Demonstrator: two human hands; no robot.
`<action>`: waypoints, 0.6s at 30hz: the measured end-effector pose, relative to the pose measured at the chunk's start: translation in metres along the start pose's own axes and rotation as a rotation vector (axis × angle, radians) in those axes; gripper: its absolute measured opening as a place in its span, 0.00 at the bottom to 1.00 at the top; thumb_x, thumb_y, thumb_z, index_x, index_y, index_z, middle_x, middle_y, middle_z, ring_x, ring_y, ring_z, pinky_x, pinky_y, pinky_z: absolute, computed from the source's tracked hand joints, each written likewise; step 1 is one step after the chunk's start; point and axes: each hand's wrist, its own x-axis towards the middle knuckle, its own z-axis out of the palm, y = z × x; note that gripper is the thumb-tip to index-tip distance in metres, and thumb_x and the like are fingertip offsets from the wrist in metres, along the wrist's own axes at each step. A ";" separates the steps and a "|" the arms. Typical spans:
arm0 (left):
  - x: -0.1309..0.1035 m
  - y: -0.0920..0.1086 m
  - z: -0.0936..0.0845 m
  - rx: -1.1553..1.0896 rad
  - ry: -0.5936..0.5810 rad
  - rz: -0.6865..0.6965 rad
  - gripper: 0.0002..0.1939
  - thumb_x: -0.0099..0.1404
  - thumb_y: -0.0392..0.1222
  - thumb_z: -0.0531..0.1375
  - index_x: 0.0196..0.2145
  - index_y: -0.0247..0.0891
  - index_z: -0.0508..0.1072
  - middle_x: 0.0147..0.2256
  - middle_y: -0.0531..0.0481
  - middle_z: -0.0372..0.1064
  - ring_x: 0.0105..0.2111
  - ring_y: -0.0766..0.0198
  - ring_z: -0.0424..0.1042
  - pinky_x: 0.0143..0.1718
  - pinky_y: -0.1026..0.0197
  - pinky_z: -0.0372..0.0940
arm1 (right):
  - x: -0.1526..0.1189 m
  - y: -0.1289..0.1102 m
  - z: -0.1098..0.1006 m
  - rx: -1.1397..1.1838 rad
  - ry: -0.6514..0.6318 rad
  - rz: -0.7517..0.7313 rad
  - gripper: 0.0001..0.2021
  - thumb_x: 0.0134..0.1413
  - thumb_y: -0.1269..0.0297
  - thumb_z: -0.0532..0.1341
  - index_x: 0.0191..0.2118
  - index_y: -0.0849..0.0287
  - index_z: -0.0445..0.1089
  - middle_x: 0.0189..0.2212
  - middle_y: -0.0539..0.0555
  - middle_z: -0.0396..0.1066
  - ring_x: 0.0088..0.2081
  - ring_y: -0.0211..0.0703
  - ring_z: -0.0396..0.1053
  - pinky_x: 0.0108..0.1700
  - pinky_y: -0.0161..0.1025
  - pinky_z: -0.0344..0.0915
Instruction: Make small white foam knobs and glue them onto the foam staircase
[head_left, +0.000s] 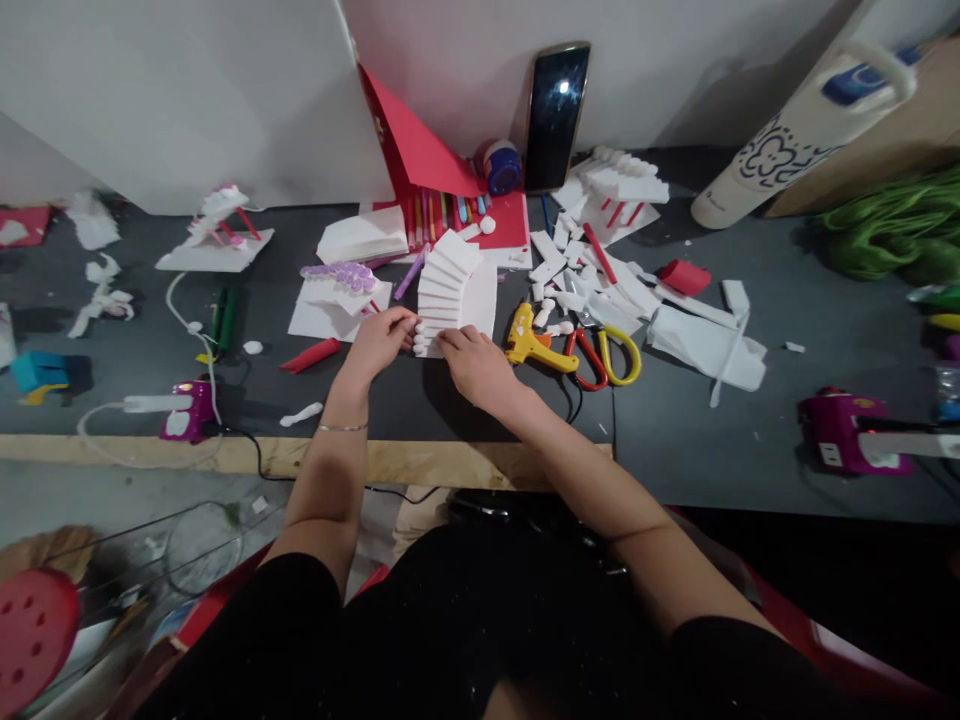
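Note:
A white stepped paper model (448, 280), like a curved flight of stairs, lies on a white sheet (480, 300) in front of me. Small white lumps (419, 338) line its lower left edge. My left hand (384, 340) is closed in a pinch at those lumps; what sits between the fingertips is too small to make out. From the other side my right hand (478, 368) steadies the model, its bent fingers gripping the near end. Just right of that hand are a yellow glue gun (534, 340) and scissors with red and yellow handles (606, 357).
White paper scraps (570, 265) spread to the right. Behind stand a dark phone (557, 115), a blue-lidded jar (501, 168) and a white bottle (780, 150). Small white models with red posts (624, 190) sit around. A purple power socket (191, 410) with cables lies left.

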 end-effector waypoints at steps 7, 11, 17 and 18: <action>0.002 -0.002 -0.003 0.176 -0.042 0.086 0.06 0.65 0.40 0.63 0.35 0.40 0.81 0.33 0.49 0.78 0.28 0.64 0.74 0.35 0.61 0.70 | 0.000 0.001 0.004 0.012 0.018 -0.002 0.23 0.71 0.73 0.47 0.64 0.67 0.69 0.63 0.66 0.71 0.58 0.59 0.64 0.57 0.52 0.66; 0.003 0.003 -0.006 0.348 -0.075 0.166 0.08 0.66 0.39 0.60 0.36 0.41 0.80 0.36 0.47 0.78 0.32 0.60 0.74 0.41 0.57 0.69 | 0.001 0.002 0.005 0.013 0.024 -0.005 0.23 0.71 0.73 0.47 0.63 0.66 0.69 0.63 0.66 0.71 0.57 0.59 0.63 0.57 0.51 0.66; -0.003 0.015 0.003 0.472 0.011 0.157 0.04 0.68 0.41 0.62 0.38 0.40 0.77 0.39 0.45 0.78 0.39 0.54 0.75 0.45 0.54 0.66 | 0.000 0.002 0.004 0.019 0.021 -0.003 0.23 0.71 0.73 0.48 0.64 0.66 0.69 0.61 0.67 0.72 0.57 0.59 0.63 0.56 0.53 0.67; -0.004 0.017 0.006 0.487 0.035 0.134 0.03 0.68 0.41 0.64 0.38 0.40 0.76 0.38 0.45 0.77 0.38 0.53 0.74 0.44 0.54 0.66 | 0.000 0.002 0.005 0.019 0.022 -0.004 0.23 0.70 0.73 0.48 0.64 0.67 0.69 0.61 0.68 0.72 0.57 0.60 0.63 0.56 0.53 0.67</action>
